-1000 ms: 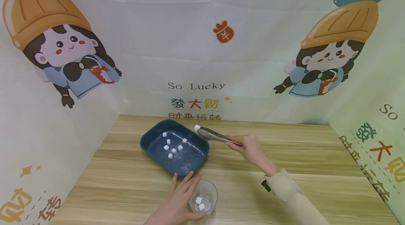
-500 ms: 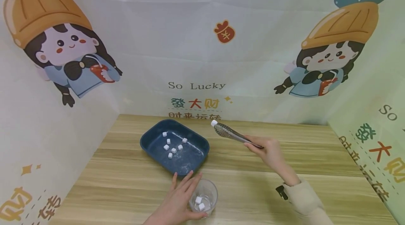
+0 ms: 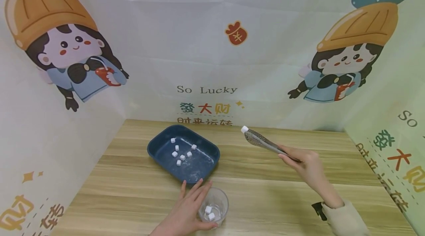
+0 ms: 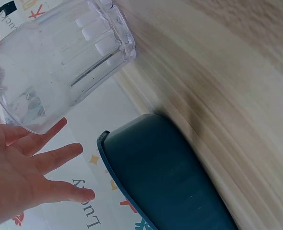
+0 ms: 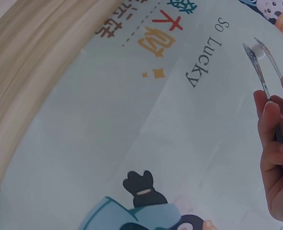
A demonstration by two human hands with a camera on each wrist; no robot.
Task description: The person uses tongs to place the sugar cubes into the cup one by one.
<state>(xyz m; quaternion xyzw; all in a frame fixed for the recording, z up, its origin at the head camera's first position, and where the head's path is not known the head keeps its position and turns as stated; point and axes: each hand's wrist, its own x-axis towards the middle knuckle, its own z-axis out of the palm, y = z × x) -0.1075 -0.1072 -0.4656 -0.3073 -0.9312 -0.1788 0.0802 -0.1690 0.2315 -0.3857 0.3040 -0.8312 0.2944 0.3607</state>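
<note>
Left beyond glass (image 3: pixel 219 196): tray (image 3: pixel 200 169) of white cubes (image 3: pixel 182 158). Left hand (image 3: pixel 186 209), fingers spread, thumb and forefinger round glass. Right beyond glass: lone cube (image 3: pixel 244 129) in tongs (image 3: pixel 260 141), right hand (image 3: pixel 308 166) clamped on tongs. Likely carrying step; next calls for steady squeeze.

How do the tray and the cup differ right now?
The tray is dark blue and opaque; the cup is clear. The tray is larger, with a rounded-rectangular rim; the cup's rim is round. In the head view, seven white cubes lie in the tray; two show in the cup. The left hand holds the cup; neither hand grips the tray. Both are open-topped and stand on the table.
</note>
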